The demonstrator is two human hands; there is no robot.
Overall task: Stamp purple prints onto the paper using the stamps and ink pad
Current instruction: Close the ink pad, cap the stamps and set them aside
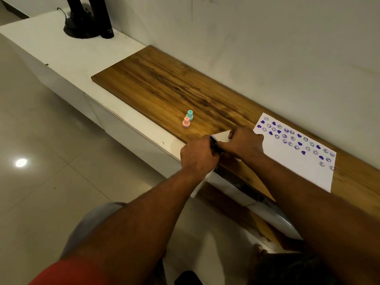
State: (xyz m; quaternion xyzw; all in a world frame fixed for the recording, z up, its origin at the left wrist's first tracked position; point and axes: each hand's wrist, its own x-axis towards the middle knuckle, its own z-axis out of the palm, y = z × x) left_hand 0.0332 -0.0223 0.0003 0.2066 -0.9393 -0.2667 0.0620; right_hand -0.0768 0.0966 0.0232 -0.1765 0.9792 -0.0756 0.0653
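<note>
Meeting over the front edge of the wooden counter [164,83], the two hands work on one small thing: the ink pad [221,138], a flat case with a white lid and a dark edge. The left hand [198,156] has its grip closed around the near, dark side of the case, fingers curled under and out of sight. The right hand [245,144] covers the far side, with the thumb and fingers pinched on the pale lid, so the case lies directly between the two grips and is mostly hidden by them; whether the lid is shut or partly raised cannot be told. Just to the right of the right hand lies the paper [292,161], a white sheet flat on the counter and running toward the wall, its upper part already dotted with purple hearts and round face prints. To the left of the hands, well apart from them, two stamps stand upright and touching: the pink stamp [186,122] nearer the front edge and the teal stamp [189,115] just behind it. At the far left end, on a white surface, stand a dark bottle [104,17] and a dark stand.
</note>
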